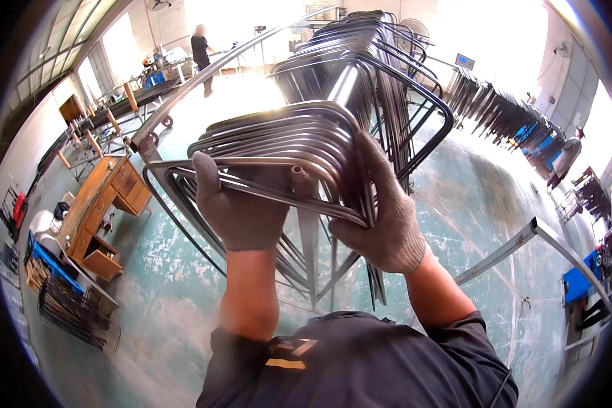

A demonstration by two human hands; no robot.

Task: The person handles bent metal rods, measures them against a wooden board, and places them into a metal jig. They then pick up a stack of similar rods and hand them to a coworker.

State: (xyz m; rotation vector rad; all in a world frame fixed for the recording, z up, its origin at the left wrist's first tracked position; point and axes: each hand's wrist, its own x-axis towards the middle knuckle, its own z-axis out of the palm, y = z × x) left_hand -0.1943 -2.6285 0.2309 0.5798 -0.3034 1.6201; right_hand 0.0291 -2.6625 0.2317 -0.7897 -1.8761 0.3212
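Observation:
Both hands wear grey knit gloves. A bundle of nested bent metal tube frames (279,139) with rounded corners is in front of me, hung on the near part of a rack. My left hand (245,211) grips its near left side, thumb up over the tubes; the fingers are mostly hidden. My right hand (387,221) is wrapped round the near right corner, its fingers along the outer side. An upright post with a small round tube end (297,171) shows between my hands. Behind the bundle, a longer row of dark tube frames (333,47) hangs on the same rack.
A long rack rail (217,66) slants up from the left. A wooden desk (102,204) with drawers stands left, above a pile of dark frames (71,306). More frames (489,102) line the right back. A metal bar frame (517,241) stands right. Two people are farther off.

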